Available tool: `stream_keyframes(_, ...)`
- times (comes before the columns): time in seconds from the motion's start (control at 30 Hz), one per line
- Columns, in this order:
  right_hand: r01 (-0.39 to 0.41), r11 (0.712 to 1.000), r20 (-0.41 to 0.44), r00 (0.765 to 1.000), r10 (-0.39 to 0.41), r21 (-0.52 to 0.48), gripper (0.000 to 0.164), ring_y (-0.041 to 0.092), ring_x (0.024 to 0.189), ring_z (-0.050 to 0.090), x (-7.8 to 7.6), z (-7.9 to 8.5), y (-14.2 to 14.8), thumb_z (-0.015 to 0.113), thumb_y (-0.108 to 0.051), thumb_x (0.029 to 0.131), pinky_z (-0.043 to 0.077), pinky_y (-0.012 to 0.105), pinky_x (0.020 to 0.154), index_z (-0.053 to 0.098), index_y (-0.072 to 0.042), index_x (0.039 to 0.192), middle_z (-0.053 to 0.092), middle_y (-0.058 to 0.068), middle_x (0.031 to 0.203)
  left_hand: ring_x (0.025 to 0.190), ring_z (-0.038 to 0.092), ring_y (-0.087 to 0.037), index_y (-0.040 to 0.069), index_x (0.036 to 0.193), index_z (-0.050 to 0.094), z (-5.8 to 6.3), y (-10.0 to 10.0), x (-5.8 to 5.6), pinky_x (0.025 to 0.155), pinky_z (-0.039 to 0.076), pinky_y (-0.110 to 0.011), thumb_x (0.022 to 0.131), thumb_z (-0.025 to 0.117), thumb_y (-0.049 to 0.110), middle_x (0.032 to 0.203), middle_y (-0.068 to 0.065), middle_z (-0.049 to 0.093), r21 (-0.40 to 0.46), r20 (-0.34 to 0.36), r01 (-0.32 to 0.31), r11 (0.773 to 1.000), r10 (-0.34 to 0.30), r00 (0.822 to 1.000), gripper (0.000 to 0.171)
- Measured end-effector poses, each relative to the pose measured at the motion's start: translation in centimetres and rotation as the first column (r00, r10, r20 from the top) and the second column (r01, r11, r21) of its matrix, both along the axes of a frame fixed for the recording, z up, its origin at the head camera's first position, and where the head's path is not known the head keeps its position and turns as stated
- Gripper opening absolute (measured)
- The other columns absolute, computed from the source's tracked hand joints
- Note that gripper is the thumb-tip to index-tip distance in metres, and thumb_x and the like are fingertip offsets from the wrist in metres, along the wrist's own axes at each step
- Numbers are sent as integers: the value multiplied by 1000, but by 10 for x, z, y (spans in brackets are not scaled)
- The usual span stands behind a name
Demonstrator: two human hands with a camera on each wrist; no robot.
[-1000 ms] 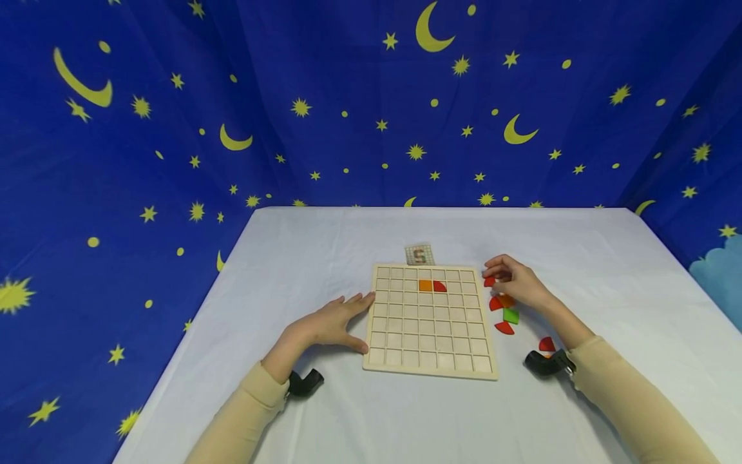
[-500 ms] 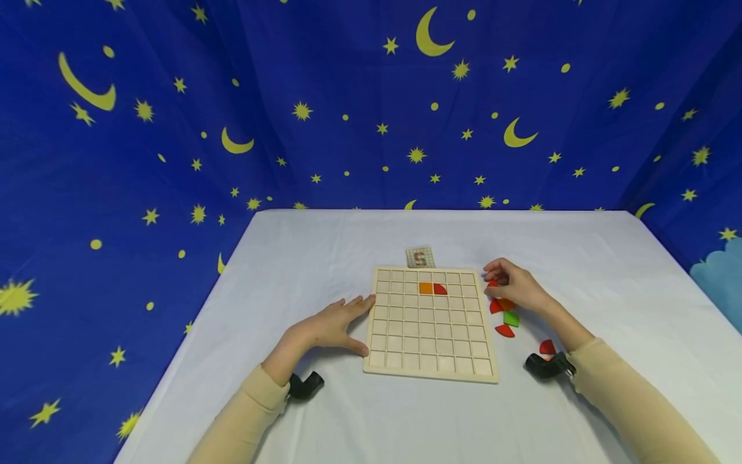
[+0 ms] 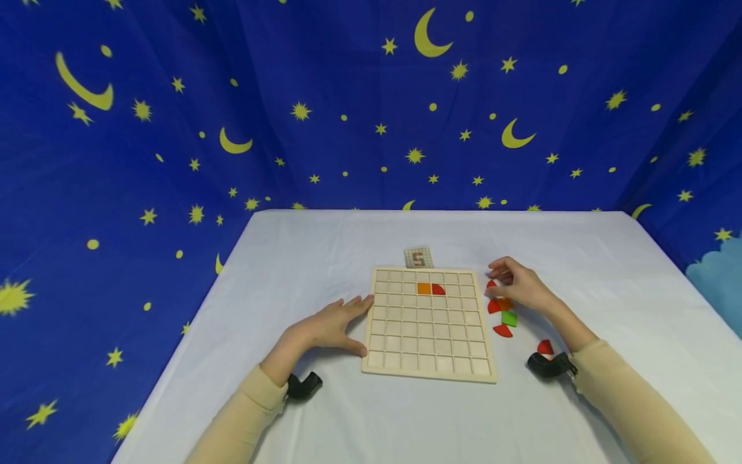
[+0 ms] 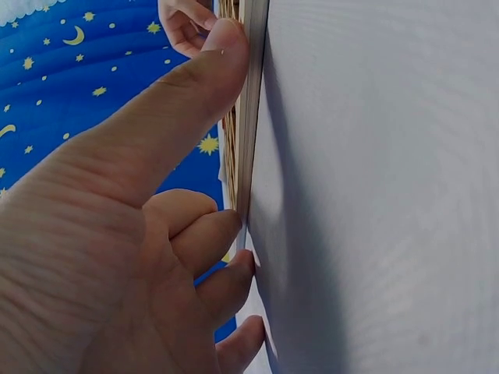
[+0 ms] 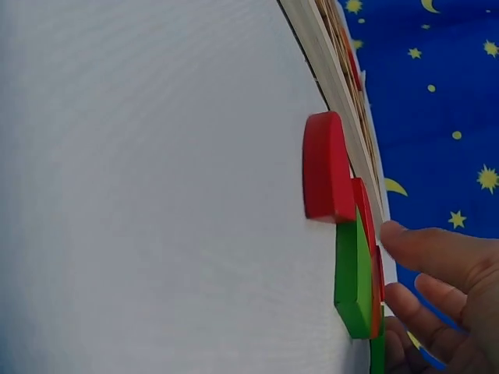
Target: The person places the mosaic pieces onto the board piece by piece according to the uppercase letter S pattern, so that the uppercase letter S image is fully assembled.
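My left hand (image 3: pixel 333 324) is spread along the left edge of a pale wooden grid board (image 3: pixel 426 330), thumb and fingertips touching its side. An orange square tile (image 3: pixel 424 289) and a red quarter-round tile (image 3: pixel 438 290) sit side by side in the board's second row. To the right, my right hand (image 3: pixel 522 288) hovers over loose tiles, its fingers loosely bent. A red tile (image 3: pixel 491 283) shows between its thumb and fingers. In the right wrist view, the thumb (image 5: pixel 425 249) and fingers are apart, beside a green tile (image 5: pixel 352 273) and a red one (image 5: pixel 323 167).
A small patterned card (image 3: pixel 418 258) lies behind the board. An orange tile (image 3: pixel 506 303) and a red tile (image 3: pixel 502 331) lie right of the board. Another red tile (image 3: pixel 545 347) is near the black wrist mount (image 3: pixel 547 365). A blue star-patterned curtain (image 3: pixel 348 84) surrounds the white table.
The right thumb has shifted slightly left, spreading a little from the fingers over the red tile. The left hand stays at the board's edge. The head view has shifted slightly.
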State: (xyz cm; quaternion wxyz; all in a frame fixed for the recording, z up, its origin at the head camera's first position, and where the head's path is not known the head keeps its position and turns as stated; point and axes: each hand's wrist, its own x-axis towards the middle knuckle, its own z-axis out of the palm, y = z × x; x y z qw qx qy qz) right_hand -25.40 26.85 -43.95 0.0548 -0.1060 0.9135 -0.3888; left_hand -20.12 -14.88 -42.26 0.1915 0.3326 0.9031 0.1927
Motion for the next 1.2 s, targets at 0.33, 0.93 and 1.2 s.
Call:
stream_keyframes(0.33,-20,1000,-43,999,21,23,53,34,101,53,-2,-3,1,76,-17,80,43,50,91,49,4,120,60,20,111,141,17,-27,3,150,18,1,-3,-1,114,11,-46,73,75,51,154,-10,21,-1,-4,-8,1000,8,1000,107)
stream_keyframes(0.93,-22,995,-66,998,15,-100,52,34,100,57,-2,21,7,72,-15,85,50,22,80,46,6,126,57,20,115,140,19,-28,3,150,20,2,0,1,114,12,-45,73,76,49,153,-11,23,-7,-1,-14,1000,14,1000,106)
stream_keyframes(1.2,-27,983,-84,996,12,-183,54,24,98,57,-2,40,2,72,-13,85,49,14,75,44,4,128,55,21,117,140,18,-25,4,150,19,2,1,2,114,12,-43,73,76,50,154,-9,22,-19,-3,-21,1000,21,1000,106)
